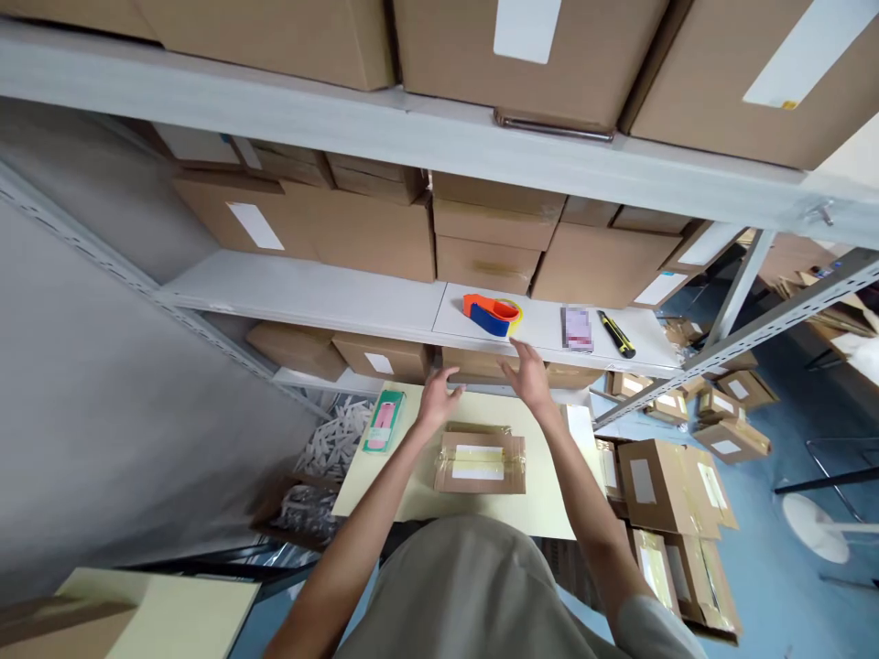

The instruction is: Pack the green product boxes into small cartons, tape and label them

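A small cardboard box [481, 462], taped shut with a white label on top, lies on the pale yellow table [385, 476] in front of me. Both arms reach past it toward the shelf. My left hand [438, 394] hovers over the table's far edge, fingers loosely curled and holding nothing. My right hand [526, 371] is open with fingers stretched, just below an orange and blue tape dispenser [492, 314] on the white shelf [385, 307], not touching it.
A pink-labelled packet [578, 329] and a yellow-black utility knife [616, 334] lie right of the dispenser. A green and pink pack [385, 420] rests at the table's left. Large cartons [371, 233] fill the shelves; small boxes [659, 480] are piled on the floor at right.
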### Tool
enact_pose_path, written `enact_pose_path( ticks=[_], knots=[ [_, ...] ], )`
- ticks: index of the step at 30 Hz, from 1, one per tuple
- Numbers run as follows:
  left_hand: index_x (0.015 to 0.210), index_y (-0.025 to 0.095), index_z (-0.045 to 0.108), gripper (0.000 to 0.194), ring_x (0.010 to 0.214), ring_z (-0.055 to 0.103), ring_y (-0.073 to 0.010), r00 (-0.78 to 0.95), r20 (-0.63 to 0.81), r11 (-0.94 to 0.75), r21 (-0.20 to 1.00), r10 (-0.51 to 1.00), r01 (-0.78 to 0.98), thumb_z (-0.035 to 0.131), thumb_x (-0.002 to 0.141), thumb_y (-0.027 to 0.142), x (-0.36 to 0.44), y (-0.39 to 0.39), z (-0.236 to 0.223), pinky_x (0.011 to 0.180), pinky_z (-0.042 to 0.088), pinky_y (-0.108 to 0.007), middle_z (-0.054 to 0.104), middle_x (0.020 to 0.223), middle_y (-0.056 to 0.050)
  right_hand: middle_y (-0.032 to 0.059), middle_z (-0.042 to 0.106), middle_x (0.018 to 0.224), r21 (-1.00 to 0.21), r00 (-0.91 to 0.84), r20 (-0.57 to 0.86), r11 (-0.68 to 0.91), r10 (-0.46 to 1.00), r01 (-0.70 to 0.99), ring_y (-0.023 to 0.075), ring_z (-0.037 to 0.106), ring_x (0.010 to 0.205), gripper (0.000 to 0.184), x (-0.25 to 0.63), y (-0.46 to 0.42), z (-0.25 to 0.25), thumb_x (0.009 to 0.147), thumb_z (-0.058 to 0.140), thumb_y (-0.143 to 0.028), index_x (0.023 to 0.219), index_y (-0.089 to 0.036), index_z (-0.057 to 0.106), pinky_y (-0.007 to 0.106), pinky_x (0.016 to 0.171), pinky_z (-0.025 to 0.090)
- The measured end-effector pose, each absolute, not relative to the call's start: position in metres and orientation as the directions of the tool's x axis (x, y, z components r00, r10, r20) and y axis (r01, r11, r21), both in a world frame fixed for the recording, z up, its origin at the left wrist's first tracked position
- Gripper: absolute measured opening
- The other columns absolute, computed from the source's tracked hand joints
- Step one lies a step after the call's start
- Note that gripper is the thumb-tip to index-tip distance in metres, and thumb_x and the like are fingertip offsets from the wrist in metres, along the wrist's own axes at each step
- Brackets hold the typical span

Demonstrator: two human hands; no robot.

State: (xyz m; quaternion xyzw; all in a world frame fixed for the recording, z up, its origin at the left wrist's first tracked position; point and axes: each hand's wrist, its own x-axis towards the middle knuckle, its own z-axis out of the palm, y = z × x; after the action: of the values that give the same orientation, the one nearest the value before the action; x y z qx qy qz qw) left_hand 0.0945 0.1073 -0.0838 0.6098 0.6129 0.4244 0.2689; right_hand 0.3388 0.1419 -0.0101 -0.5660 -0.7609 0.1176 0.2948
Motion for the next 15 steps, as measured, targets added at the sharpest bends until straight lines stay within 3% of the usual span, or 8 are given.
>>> enact_pose_path(
  ticks=[2, 4, 8, 12, 15],
  knots=[
    [0.124, 0.022, 0.08, 0.031, 0.125, 0.075, -0.0326, -0.118, 0.257, -0.161, 0.839, 0.959, 0.52, 0.077, 0.093, 0.019, 0.103, 0.124, -0.049, 0.119, 0.056, -0.052, 0.081, 0.128, -0.013, 0.0228, 0.066, 0.158, -0.461, -0.25, 0.349, 0.398, 0.903, 0.793, 0.037, 0.067, 0.14, 0.047, 0.318, 0.175, 0.025, 0.11, 0.071, -0.037, 0.153, -0.018, 0.067, 0.057, 0.118, 0.059],
    [0.128, 0.022, 0.079, 0.031, 0.118, 0.077, -0.03, -0.116, 0.28, -0.186, 0.84, 0.953, 0.509, 0.073, 0.098, 0.021, 0.111, 0.127, -0.025, 0.115, 0.057, -0.049, 0.083, 0.118, -0.01, 0.0174, 0.068, 0.153, -0.45, -0.273, 0.352, 0.418, 0.895, 0.79, 0.0323, 0.071, 0.132, 0.046, 0.303, 0.2, 0.045, 0.11, 0.075, -0.041, 0.149, -0.019, 0.068, 0.054, 0.111, 0.063],
    [0.133, 0.023, 0.077, 0.035, 0.099, 0.078, -0.0257, -0.111, 0.244, -0.163, 0.862, 0.963, 0.48, 0.076, 0.098, 0.026, 0.119, 0.109, -0.017, 0.103, 0.06, -0.042, 0.081, 0.097, -0.004, 0.0116, 0.07, 0.147, -0.459, -0.292, 0.324, 0.419, 0.9, 0.783, 0.0272, 0.074, 0.124, 0.045, 0.287, 0.224, 0.054, 0.11, 0.077, -0.044, 0.147, -0.019, 0.068, 0.05, 0.105, 0.066],
    [0.13, 0.022, 0.077, 0.032, 0.085, 0.074, -0.0216, -0.143, 0.166, -0.09, 0.9, 0.976, 0.426, 0.072, 0.099, 0.025, 0.116, 0.081, -0.041, 0.088, 0.06, -0.035, 0.074, 0.084, -0.001, 0.0232, 0.07, 0.148, -0.5, -0.257, 0.289, 0.375, 0.922, 0.78, 0.0333, 0.068, 0.129, 0.044, 0.284, 0.227, 0.044, 0.11, 0.073, -0.037, 0.146, -0.013, 0.066, 0.057, 0.113, 0.059],
    [0.135, 0.02, 0.074, 0.035, 0.086, 0.073, -0.0212, -0.178, 0.143, -0.066, 0.923, 0.974, 0.379, 0.068, 0.101, 0.024, 0.111, 0.058, -0.065, 0.089, 0.061, -0.036, 0.074, 0.087, -0.002, 0.0311, 0.071, 0.141, -0.538, -0.21, 0.245, 0.312, 0.947, 0.783, 0.0412, 0.064, 0.131, 0.05, 0.294, 0.205, 0.02, 0.108, 0.069, -0.04, 0.147, -0.009, 0.06, 0.064, 0.115, 0.053]
  ],
)
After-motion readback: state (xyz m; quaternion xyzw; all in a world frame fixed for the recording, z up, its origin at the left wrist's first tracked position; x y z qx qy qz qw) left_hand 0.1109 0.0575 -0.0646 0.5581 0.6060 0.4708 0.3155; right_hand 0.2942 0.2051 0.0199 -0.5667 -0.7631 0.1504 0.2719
